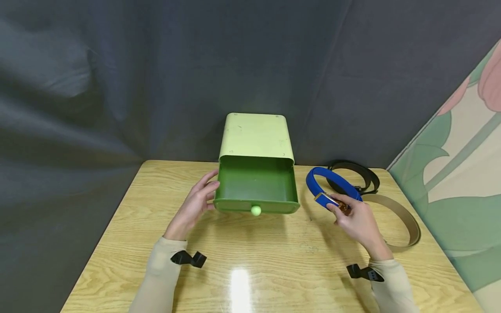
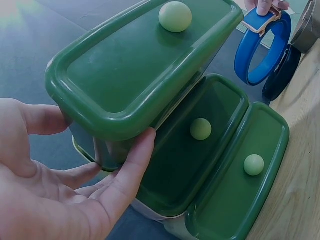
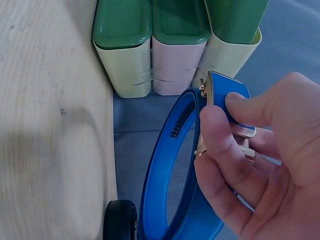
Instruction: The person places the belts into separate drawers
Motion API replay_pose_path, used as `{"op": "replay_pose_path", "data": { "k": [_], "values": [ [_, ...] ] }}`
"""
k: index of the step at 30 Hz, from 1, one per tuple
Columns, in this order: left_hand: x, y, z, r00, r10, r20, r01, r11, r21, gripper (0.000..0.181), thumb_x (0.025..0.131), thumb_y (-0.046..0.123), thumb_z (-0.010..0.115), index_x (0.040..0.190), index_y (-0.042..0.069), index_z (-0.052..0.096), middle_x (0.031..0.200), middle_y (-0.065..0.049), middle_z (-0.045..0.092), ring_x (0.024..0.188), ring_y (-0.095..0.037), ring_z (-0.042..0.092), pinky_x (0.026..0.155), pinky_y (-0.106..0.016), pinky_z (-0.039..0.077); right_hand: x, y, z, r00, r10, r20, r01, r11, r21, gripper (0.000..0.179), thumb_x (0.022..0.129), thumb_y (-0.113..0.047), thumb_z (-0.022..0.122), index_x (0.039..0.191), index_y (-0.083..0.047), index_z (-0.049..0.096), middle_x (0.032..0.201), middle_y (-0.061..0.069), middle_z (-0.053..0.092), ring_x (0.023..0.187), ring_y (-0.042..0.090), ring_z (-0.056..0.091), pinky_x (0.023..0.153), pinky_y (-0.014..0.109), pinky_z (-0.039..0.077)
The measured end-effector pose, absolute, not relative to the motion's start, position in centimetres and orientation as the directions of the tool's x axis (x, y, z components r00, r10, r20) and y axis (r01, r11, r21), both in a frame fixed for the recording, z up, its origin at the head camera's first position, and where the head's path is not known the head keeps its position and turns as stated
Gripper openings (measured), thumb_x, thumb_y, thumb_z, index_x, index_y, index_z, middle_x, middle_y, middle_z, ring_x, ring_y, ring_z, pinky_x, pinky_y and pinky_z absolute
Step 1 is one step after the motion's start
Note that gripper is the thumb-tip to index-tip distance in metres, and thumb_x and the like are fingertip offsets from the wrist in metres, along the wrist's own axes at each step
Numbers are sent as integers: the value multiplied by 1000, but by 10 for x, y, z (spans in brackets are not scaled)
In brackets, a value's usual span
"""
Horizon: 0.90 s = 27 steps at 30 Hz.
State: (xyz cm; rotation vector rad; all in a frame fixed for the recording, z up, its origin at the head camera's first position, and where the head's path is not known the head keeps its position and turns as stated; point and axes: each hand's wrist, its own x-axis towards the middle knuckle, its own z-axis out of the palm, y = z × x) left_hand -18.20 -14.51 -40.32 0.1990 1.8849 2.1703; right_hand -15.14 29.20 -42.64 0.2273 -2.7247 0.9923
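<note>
A: Left hand (image 1: pixel 192 208), status?

B: At left side of top drawer (image 1: pixel 231 205). Gripping near the front corner, with fingers and thumb spaced apart and bent round the wall (clearest from the left wrist).

A: Drawer position?

B: Pulled out of cream casing (image 1: pixel 256 134). Green, with a pale round knob (image 1: pixel 256 211) midway along the front.

A: Lower ones?

B: Middle drawer (image 2: pixel 175 175) and bottom drawer (image 2: pixel 230 200), both pushed in. Same green, same kind of knob. Pink shell (image 3: pixel 176 70) round the middle one.

A: Right hand (image 1: pixel 358 219)?

B: Clamped on blue belt (image 1: pixel 338 179) at the buckle (image 1: pixel 328 201). Pinching, with thumb on the blue plate and fingers on the opposite side (gold-coloured edges in between).

A: Belt where?

B: Outside the drawer, to its right, held above wooden table (image 1: pixel 117 261). Looped, hanging from the grip.

A: Anything near?

B: Black belt (image 1: pixel 373 180), coiled, close to the table's back right corner, partly behind the blue one. Contact between those two: can't tell. Tan belt (image 1: pixel 411 226), curved on the tabletop right of the right hand, partly hidden. Further back, dark curtain (image 1: pixel 235 56); far right, floral panel (image 1: pixel 469 187).
</note>
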Motion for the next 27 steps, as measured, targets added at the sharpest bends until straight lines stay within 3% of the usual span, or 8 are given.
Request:
{"op": "replay_pose_path", "data": {
  "k": [8, 19, 27],
  "values": [
    [-182, -145, -403, -958, 281, -61, -95, -111, 989, 64, 114, 28, 43, 172, 13, 18, 150, -22, 55, 100, -5, 73, 72, -24, 60, -150, 293, -424, -966, -47, 255, -203, 749, -630, 36, 104, -22, 72, 135, -3, 71, 75, 6, 72, 55, 8, 67, 46, 29, 48],
    [-182, -144, -403, -961, 268, -62, -100, -127, 987, 66, 113, 29, 47, 172, 14, 20, 136, -6, 64, 98, -6, 74, 72, -25, 60, -146, 294, -417, -961, -33, 274, -207, 744, -636, 39, 105, -24, 71, 135, -1, 70, 72, 6, 73, 54, 8, 67, 46, 28, 48],
    [-183, -145, -405, -960, 273, -64, -102, -127, 987, 65, 114, 29, 46, 172, 16, 20, 149, -18, 56, 98, -5, 74, 73, -24, 60, -141, 292, -410, -951, -30, 309, -229, 741, -631, 37, 104, -23, 72, 133, -2, 71, 69, 5, 71, 52, 8, 65, 45, 28, 47]
  ]
}}
